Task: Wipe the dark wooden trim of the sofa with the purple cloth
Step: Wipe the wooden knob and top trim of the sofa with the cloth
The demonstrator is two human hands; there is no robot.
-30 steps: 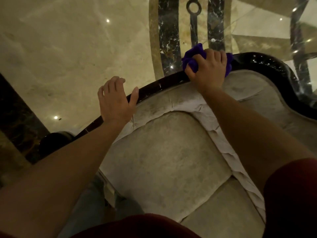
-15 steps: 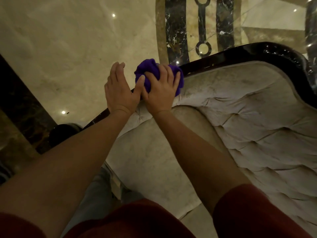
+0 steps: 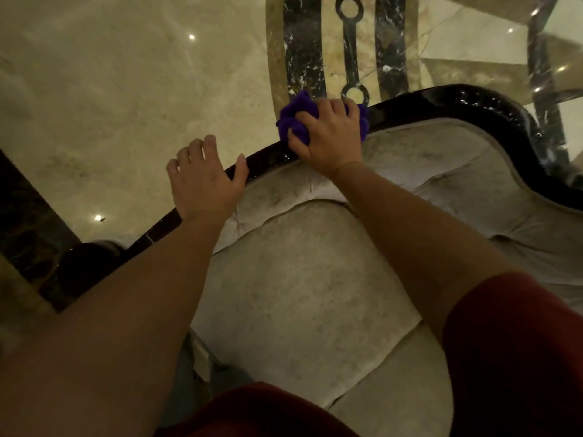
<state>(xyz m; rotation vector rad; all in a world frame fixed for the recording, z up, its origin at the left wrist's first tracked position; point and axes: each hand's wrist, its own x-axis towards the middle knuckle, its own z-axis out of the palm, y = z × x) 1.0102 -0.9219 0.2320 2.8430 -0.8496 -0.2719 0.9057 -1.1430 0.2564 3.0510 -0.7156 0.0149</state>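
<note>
Across the upper half, at 10 to 2 o'clock, spreads one pale marble floor (image 3: 110,89) with two dark inlaid bands. Below it, from 3 to 6 o'clock, lies one sofa (image 3: 303,285) in worn cream upholstery. One dark glossy trim (image 3: 441,99) runs along its top edge from 8 to 2 o'clock. Two bare forearms reach up from 6 o'clock, with a red sleeve (image 3: 511,351) on the right one. The left hand (image 3: 205,181) rests spread flat on the trim at 10 o'clock, holding nothing. The right hand (image 3: 328,137) at 12 o'clock clenches one bunched purple cloth (image 3: 293,121), pressed on the trim, apart from the left hand
</note>
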